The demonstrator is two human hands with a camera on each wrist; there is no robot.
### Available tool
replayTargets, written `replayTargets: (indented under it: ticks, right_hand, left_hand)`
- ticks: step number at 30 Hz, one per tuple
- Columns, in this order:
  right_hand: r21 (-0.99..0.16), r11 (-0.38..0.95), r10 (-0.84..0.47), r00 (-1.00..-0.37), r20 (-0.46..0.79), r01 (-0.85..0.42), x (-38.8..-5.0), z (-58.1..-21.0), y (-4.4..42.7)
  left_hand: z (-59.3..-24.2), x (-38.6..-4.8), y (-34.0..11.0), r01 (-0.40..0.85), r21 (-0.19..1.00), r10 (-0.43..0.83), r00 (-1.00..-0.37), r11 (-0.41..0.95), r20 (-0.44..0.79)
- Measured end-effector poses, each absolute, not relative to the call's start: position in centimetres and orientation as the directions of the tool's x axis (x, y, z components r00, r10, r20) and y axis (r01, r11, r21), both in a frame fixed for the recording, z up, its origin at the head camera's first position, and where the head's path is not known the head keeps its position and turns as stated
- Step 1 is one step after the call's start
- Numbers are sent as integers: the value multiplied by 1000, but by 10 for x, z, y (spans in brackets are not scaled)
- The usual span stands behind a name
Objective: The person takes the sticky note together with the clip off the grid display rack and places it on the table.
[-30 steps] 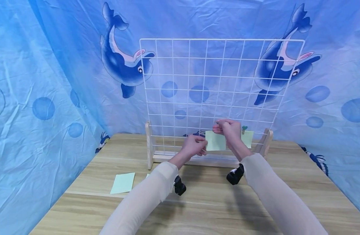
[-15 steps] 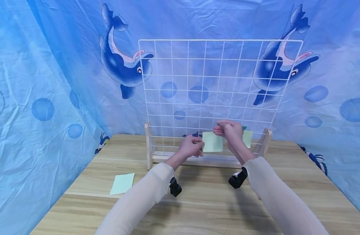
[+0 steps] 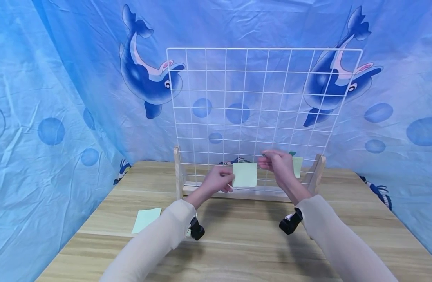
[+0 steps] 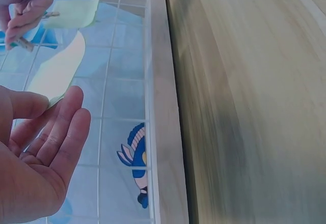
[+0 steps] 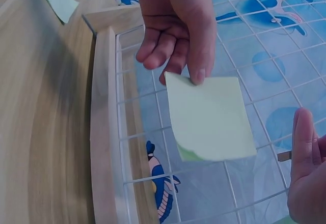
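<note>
Note [image 3: 244,174] pinched by left hand [image 3: 217,180], clip [image 5: 284,156] gripped in right hand [image 3: 279,166], grid [image 3: 264,49] behind both hands, second note [image 3: 297,167] beyond right hand.

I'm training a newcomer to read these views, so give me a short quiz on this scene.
1. Fill the gap: the ____ hand pinches a note by its edge.
2. True or false: a second note hangs on the grid, further right in the head view than the pinched one.
3. Open: what does the other hand hold, and which wrist view shows that best?

Key
1. Left: the left hand.
2. True.
3. The right hand holds a clip; the left wrist view shows it best.
</note>
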State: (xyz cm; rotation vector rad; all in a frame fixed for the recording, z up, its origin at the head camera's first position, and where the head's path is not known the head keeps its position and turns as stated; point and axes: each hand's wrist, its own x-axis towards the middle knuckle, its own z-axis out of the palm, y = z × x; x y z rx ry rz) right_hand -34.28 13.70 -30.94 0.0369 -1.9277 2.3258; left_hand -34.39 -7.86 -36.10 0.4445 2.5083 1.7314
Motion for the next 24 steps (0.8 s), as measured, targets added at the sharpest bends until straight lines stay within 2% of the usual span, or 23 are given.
replayTargets:
  ticks: [17, 24]
  right_hand:
    - [-986, -149, 1, -997, 74, -74, -322, -328, 154]
    - [-990, -137, -25, -999, 34, -30, -314, -339, 162]
  left_hand:
    - [-364, -331, -103, 150, 920, 235, -970, 361, 65]
    - [-367, -324, -110, 138, 931, 243, -968, 337, 55]
